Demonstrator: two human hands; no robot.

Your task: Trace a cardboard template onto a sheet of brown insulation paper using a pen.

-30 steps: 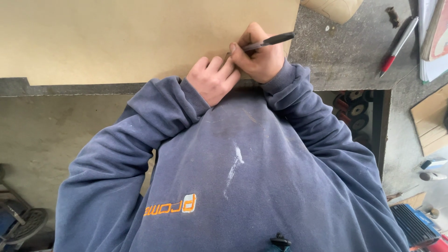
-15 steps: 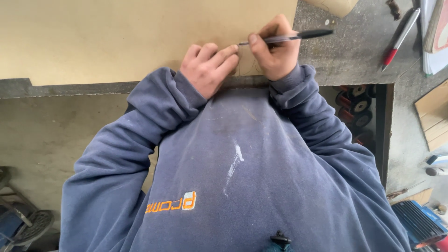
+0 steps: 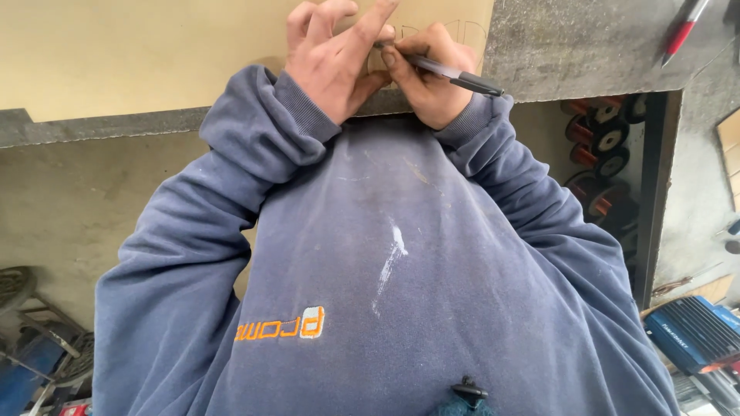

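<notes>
On the tan board [image 3: 139, 54], a black pen [image 3: 451, 74] is pinched tight by the right hand [image 3: 428, 77]; left hand [image 3: 335, 58] fingers are spread, pressing the board, nothing grasped.

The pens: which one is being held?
The black pen, gripped in the right hand at the tan board. The red pen lies untouched on the grey bench.
</notes>
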